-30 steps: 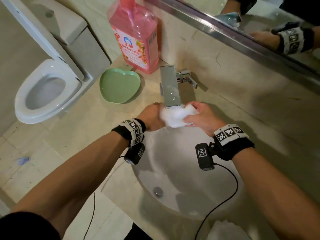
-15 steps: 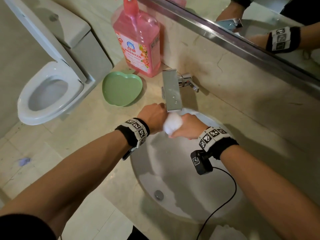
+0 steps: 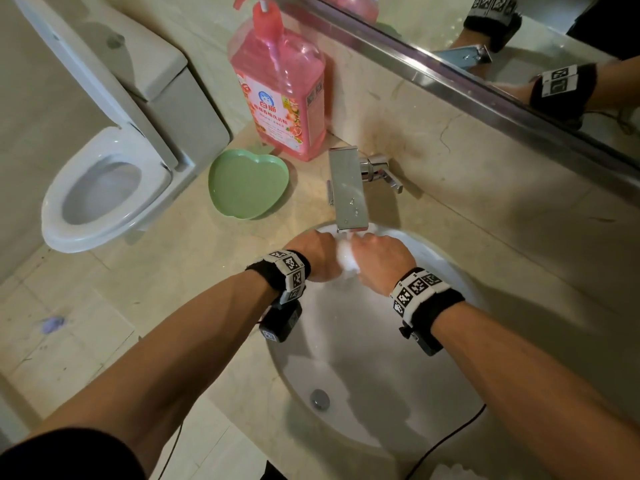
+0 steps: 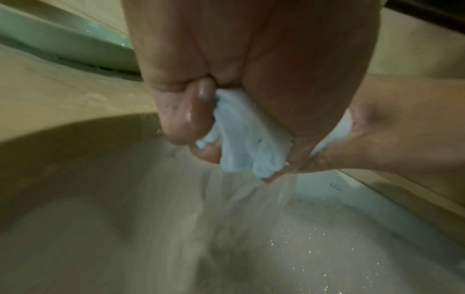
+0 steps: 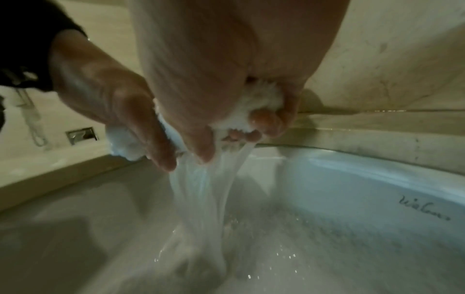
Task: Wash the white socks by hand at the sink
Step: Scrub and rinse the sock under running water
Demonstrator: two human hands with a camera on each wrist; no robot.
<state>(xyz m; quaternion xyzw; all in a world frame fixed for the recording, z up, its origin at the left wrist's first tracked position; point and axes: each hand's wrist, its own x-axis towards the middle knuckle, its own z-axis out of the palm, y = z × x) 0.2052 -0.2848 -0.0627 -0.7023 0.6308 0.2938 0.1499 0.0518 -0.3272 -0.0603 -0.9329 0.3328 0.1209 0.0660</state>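
Nearest, 2 forearms reached over the sink [image 3: 450, 393], each wrist wearing 1 black band with a camera slung below. At the bottom edge, by the sink's near rim, lay 1 more bit of white cloth [image 3: 450, 474], too cropped to identify. Further in, both hands met under the tap [image 3: 348, 188] above the basin's far side. Between them was 1 wet white sock [image 3: 345, 259], bunched into a wad. The left hand [image 3: 317, 252] had its fingers [image 4: 186, 117] curled tight round one end, folds of cloth bulging below the knuckles. The right hand [image 3: 379, 254] gripped the other end the same way, fingertips [image 5: 261, 117] dug into the cloth, so that both fists touched along the sock. Water [image 5: 201, 189] ran from the wad in streams down into the basin, where droplets glittered. 1 drain [image 3: 319, 398] sat well below the hands. Beyond the rim, on the counter, stood 1 green heart-shaped dish [image 3: 247, 183] and, just behind it against the wall, 1 pink pump bottle [image 3: 280, 88]. Left of the counter was 1 toilet [image 3: 104, 188] with its seat down and lid up. Farthest off, 1 mirror [image 3: 519, 39] showed both banded wrists.
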